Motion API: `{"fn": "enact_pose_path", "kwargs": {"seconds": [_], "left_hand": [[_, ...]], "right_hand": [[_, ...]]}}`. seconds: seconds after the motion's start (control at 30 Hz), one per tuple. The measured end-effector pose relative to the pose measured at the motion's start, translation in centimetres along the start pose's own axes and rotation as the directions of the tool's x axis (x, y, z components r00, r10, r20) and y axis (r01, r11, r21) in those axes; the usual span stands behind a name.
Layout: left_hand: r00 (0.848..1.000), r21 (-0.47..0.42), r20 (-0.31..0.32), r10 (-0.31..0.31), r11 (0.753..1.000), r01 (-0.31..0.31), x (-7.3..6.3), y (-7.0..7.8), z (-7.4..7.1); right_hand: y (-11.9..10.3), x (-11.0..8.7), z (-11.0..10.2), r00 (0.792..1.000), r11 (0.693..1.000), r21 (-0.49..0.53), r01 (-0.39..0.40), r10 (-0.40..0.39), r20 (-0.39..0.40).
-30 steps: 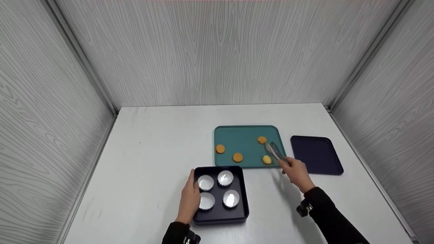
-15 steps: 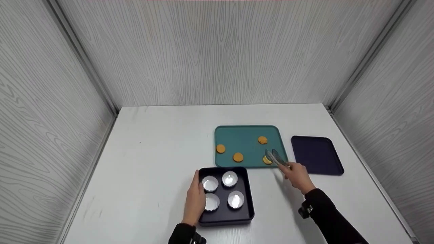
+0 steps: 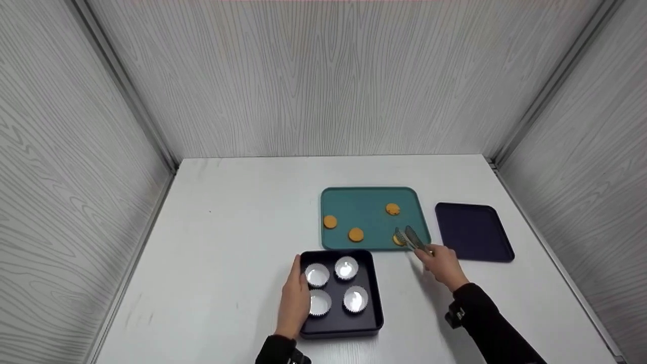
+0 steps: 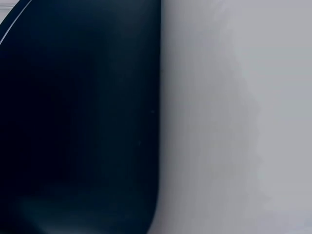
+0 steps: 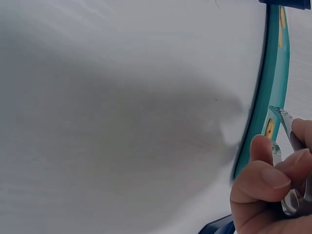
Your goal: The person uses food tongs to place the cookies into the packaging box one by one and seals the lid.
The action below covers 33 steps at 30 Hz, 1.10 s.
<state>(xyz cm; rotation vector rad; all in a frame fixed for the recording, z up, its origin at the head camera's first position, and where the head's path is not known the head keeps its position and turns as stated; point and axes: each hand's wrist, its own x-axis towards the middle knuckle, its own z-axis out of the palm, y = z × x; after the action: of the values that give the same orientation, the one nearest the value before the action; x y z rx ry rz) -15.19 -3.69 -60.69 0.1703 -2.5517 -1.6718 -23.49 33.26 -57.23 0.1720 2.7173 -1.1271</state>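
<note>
At its left wall, a dark navy square box (image 3: 343, 322) is held by my left hand (image 3: 294, 306), fingers along the outside and thumb over the rim. Several white paper baking cups (image 3: 355, 299) stand inside it. My right hand (image 3: 445, 265) grips metal tongs (image 3: 414, 238) whose spread tips reach over the teal tray (image 3: 369, 199). One tip partly covers a yellowish round piece (image 3: 397, 240) near the tray's front edge. Farther back on the tray lies a speckled cookie (image 3: 393, 209). Two plain orange-brown cookies, one front (image 3: 356, 234) and one left (image 3: 330, 221), lie there too.
To the right of the teal tray, a dark navy shallow tray (image 3: 474, 232) rests on the white table (image 3: 242, 217). Grey wood-patterned panels (image 3: 323, 81) enclose the table at the back and both sides. The box's back rim stands close to the teal tray's front edge.
My left hand and the box have shifted to the right. The tongs in my right hand have moved from beside the speckled cookie nearer to me, onto the yellowish piece.
</note>
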Motion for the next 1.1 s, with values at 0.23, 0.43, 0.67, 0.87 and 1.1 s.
{"fn": "enact_pose_path", "kwargs": {"seconds": [0.23, 0.43, 0.67, 0.87, 1.1], "left_hand": [[1.0, 0.009, -0.015, 0.006, 1.0, -0.006, -0.11, 0.02, 0.15], [1.0, 0.018, -0.02, -0.002, 1.0, 0.002, -0.2, 0.04, 0.29], [1.0, 0.014, -0.017, -0.009, 1.0, 0.009, -0.28, 0.03, 0.36], [1.0, 0.006, -0.015, -0.02, 1.0, 0.02, -0.22, 0.13, 0.38], [1.0, -0.004, -0.013, -0.019, 1.0, 0.019, -0.22, 0.21, 0.5]], "right_hand": [[0.01, -0.27, 0.22, 0.998, 0.997, -0.063, 0.046, -0.048, -0.027], [0.12, -0.62, 0.13, 0.996, 0.992, -0.096, 0.085, -0.088, -0.032], [0.29, -0.67, 0.1, 0.987, 0.986, -0.111, 0.126, -0.135, -0.083], [0.14, -0.81, 0.23, 0.981, 0.982, -0.109, 0.151, -0.163, -0.108], [0.25, -0.95, 0.05, 0.979, 0.98, -0.139, 0.143, -0.161, -0.127]]}}
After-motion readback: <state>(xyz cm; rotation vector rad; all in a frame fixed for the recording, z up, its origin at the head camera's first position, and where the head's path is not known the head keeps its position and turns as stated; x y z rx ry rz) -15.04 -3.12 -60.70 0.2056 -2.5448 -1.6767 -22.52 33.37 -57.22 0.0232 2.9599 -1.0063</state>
